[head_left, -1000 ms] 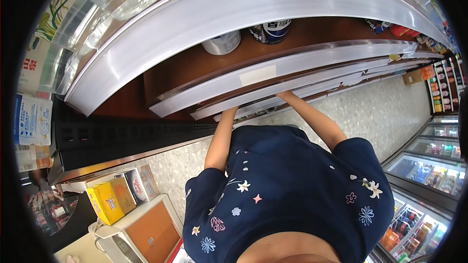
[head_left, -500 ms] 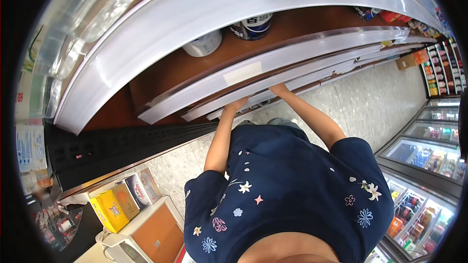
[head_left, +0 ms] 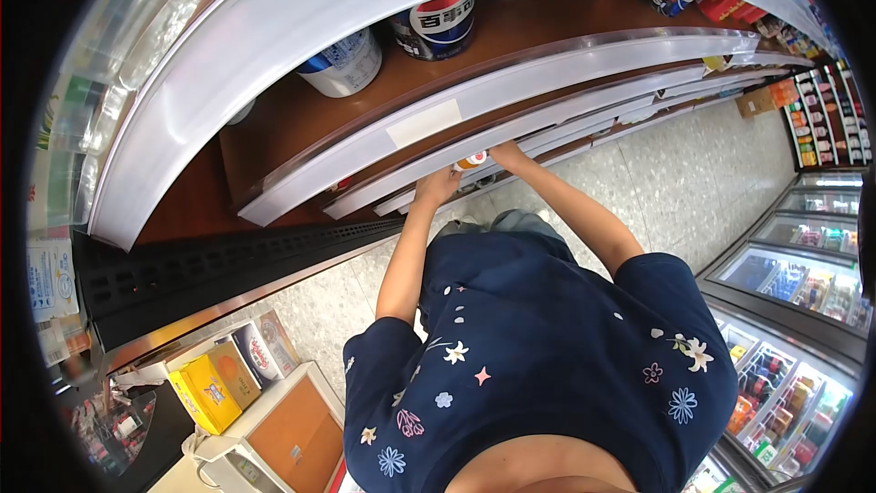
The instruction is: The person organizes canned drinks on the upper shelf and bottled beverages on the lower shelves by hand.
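My left hand (head_left: 439,186) reaches in at a lower shelf, its fingers partly covered by the shelf edge above. Against its fingertips is a small container with an orange and white label (head_left: 472,161); the hand appears closed on it, and its exact kind is too small to tell. My right hand (head_left: 508,156) is just to the right of that container, its fingers hidden behind the shelf's front strip (head_left: 547,112). On the shelf above stand a blue Pepsi can (head_left: 436,26) and a silver-blue can (head_left: 343,62).
Curved white shelf fronts (head_left: 383,0) overhang my hands. A black grille (head_left: 210,267) runs along the left. Yellow boxes (head_left: 203,394) stand low at the left, beside a machine with a brown panel (head_left: 297,434). Glass-door coolers (head_left: 785,288) line the right.
The orange and white container has come into view between my hands. My right hand has shifted slightly left and up. The view has tilted, showing more of the cans.
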Tool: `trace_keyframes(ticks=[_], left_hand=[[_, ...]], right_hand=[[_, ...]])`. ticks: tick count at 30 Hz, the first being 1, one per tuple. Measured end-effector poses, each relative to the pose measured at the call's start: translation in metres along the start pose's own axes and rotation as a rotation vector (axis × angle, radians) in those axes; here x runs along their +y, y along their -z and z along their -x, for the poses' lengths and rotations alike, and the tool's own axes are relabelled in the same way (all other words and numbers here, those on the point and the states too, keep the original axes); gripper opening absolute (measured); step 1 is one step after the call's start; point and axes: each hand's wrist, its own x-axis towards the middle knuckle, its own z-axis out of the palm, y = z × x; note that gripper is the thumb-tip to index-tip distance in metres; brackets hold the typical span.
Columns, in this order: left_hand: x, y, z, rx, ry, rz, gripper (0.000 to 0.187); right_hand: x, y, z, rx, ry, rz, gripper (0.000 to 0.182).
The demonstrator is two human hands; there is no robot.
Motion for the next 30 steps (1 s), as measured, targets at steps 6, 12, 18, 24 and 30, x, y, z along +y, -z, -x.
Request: trace_keyframes(ticks=[6, 12, 18, 24, 30], left_hand=[[0.019, -0.005, 0.000, 0.114, -0.037, -0.017, 0.050], [0.038, -0.014, -0.005, 0.202, -0.093, 0.016, 0.038], [0.052, -0.027, -0.015, 0.253, -0.054, 0.190, 0.037], [0.040, -0.047, -0.029, 0.289, -0.112, 0.276, 0.038], [0.045, -0.058, -0.037, 0.350, -0.156, 0.194, 0.042]], right_hand=[[-0.025, 0.008, 0.033, 0.068, -0.226, -0.226, 0.042], [-0.066, 0.029, 0.048, 0.089, -0.096, 0.095, 0.052], [-0.072, 0.036, 0.036, 0.102, -0.086, 0.272, 0.045], [-0.061, 0.031, 0.028, 0.271, 0.069, 0.450, 0.039], [-0.063, 0.041, 0.029, 0.208, 0.016, 0.390, 0.038]])
